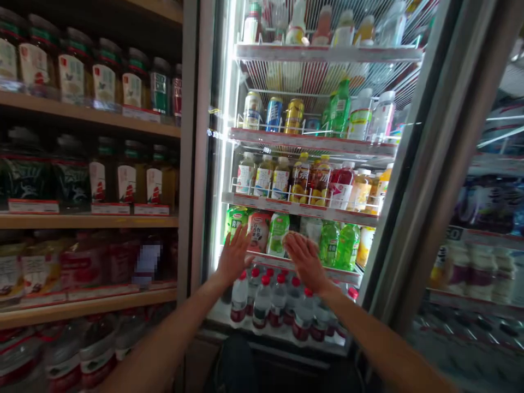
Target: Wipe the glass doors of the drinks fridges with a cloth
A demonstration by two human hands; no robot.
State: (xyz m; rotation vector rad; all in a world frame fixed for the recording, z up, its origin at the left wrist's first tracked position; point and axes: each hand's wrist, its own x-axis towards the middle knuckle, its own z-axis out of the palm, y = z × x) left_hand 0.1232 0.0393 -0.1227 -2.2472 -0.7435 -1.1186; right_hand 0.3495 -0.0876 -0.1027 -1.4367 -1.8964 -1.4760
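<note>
Both arms stretch forward toward a lit drinks fridge. My left hand [234,254], fingers extended and nothing in it, is in front of a green bottle [236,219] and a pink-labelled bottle [257,232] on the lower shelf. Palm turned inward, my right hand [303,259] has its fingers straight and holds nothing; it is nearest a green-labelled bottle [279,232] and partly covers a pale bottle [311,226]. Two bright green bottles [339,245] stand to its right. Whether either hand touches the glass or a bottle, I cannot tell. Below the hands are several red-capped clear bottles [264,300].
Higher fridge shelves hold tea bottles [281,177], cans [293,115] and other drinks. A metal frame post [190,164] stands at left, beside wooden shelves [90,221] of large bottles. At right a thick door frame [446,153] borders another stocked fridge section [483,267].
</note>
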